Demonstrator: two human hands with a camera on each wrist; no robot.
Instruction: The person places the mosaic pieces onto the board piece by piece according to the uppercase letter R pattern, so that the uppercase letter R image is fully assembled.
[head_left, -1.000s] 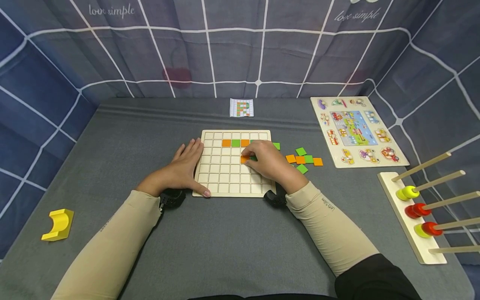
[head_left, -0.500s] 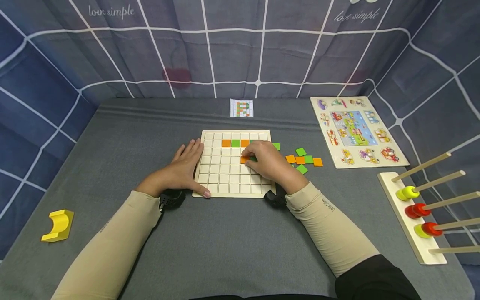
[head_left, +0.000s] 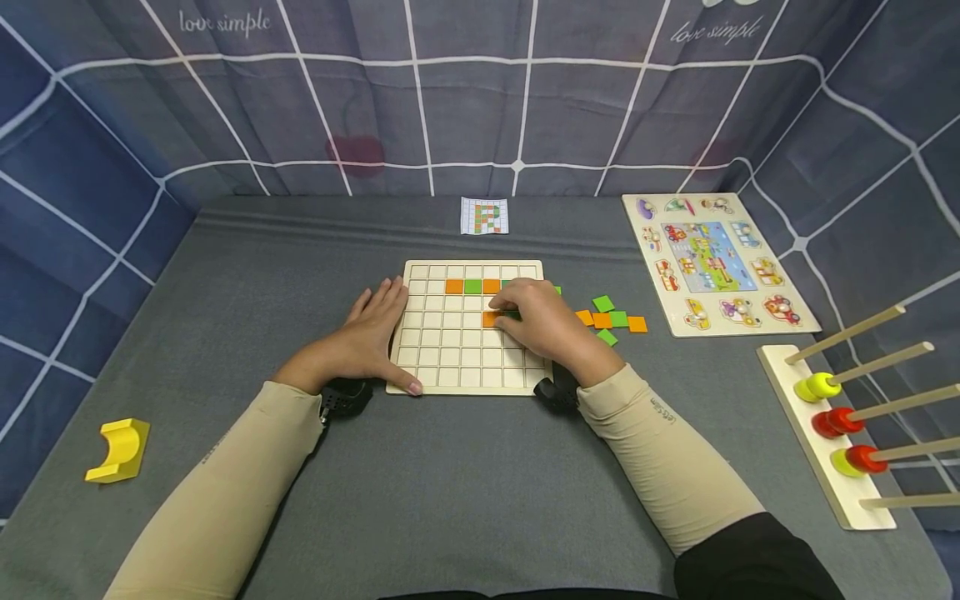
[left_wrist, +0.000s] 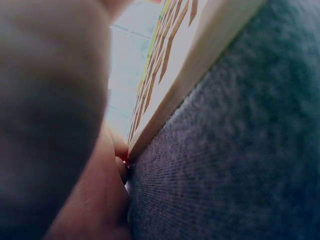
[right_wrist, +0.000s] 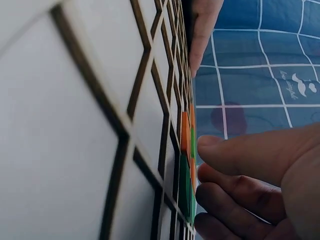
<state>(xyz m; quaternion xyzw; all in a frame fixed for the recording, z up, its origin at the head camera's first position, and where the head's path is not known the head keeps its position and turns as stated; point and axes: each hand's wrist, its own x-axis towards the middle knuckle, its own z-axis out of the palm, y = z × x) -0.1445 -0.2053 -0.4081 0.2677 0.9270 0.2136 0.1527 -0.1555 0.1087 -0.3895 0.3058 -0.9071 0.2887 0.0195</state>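
A pale wooden grid board lies in the middle of the table. My left hand rests along its left side with fingers stretched out, the thumb at the near corner. Over the board's right part is my right hand, fingers loosely bent. In the right wrist view its thumb and fingers stand apart with nothing visible between them. Just beside them, an orange tile and a green tile sit in the grid. A farther row holds an orange tile, a green tile and others partly covered.
Loose orange and green tiles lie right of the board. Behind it is a small pattern card. A picture puzzle board and a peg stand with rings occupy the right; a yellow block lies far left.
My right hand has shifted slightly right, away from the orange tile, and its thumb and fingertips have drawn back a little. My left hand and the board keep their places.
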